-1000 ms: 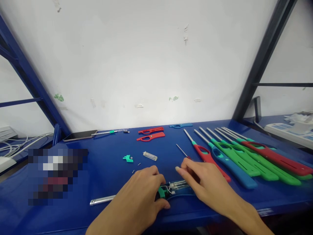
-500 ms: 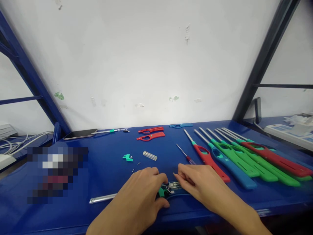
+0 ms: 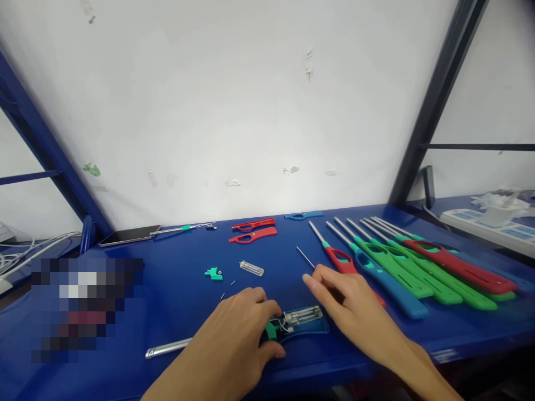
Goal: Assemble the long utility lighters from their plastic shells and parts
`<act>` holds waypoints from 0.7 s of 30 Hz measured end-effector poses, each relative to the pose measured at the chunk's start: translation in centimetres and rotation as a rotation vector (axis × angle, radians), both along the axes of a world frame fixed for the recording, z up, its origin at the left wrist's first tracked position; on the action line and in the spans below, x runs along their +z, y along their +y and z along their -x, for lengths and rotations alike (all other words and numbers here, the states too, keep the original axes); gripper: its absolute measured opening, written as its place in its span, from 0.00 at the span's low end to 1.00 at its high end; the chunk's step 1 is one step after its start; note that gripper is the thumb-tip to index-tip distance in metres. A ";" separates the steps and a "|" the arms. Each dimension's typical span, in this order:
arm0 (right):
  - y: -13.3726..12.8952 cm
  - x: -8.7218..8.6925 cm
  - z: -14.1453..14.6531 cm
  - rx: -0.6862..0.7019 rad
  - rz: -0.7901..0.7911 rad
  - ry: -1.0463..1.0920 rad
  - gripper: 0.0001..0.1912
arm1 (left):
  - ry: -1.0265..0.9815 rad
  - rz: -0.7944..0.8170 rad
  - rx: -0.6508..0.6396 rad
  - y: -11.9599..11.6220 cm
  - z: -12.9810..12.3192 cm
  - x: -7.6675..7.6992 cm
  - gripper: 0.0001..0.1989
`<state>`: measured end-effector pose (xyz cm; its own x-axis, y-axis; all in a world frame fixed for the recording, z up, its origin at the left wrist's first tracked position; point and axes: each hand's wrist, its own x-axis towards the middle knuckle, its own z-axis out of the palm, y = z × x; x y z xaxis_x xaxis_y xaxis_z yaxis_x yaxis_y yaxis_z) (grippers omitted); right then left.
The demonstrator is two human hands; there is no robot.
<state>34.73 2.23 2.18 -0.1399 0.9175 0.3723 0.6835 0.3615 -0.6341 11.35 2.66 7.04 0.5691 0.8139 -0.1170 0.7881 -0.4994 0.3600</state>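
My left hand (image 3: 234,334) is closed around an opened gas lighter with a blue half-shell (image 3: 321,327), pressing it to the table. Its metal tube (image 3: 167,348) sticks out to the left of my wrist. In the shell a clear fuel tank (image 3: 304,315) lies beside white wires and a green part (image 3: 271,332). To the right of the lighter, clear of it, my right hand (image 3: 355,306) hovers with loosely bent fingers and nothing visible in them. It covers the handle of a screwdriver, whose thin shaft (image 3: 305,257) shows beyond the fingertips.
Several assembled lighters (image 3: 393,270) lie side by side on the right. Behind my left hand lie a loose clear tank (image 3: 252,268), a green trigger piece (image 3: 214,273) and small pins (image 3: 233,283). Red shell halves (image 3: 253,235), a blue shell (image 3: 304,215) and a phone (image 3: 127,236) lie near the wall.
My right hand has lifted off the tank end of the lighter and moved up and right, over the screwdriver handle. My left hand keeps its grip. The view has shifted slightly.
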 end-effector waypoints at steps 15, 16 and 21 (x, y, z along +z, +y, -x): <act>0.8 -1.2 0.0 0.017 0.041 -0.188 0.03 | -0.010 -0.071 -0.051 -0.1 0.3 -1.6 0.21; 0.8 -1.2 0.0 0.029 0.035 -0.212 0.03 | -0.008 -0.079 -0.063 -0.1 0.4 -1.7 0.21; 0.4 -1.1 0.1 0.079 -0.027 -0.333 0.10 | 0.014 -0.112 -0.104 -0.1 0.4 -2.1 0.17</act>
<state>34.64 2.66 1.08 -0.3284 0.8895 0.3178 0.8205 0.4353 -0.3706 10.93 2.55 4.93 0.6498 0.7592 -0.0376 0.7347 -0.6147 0.2870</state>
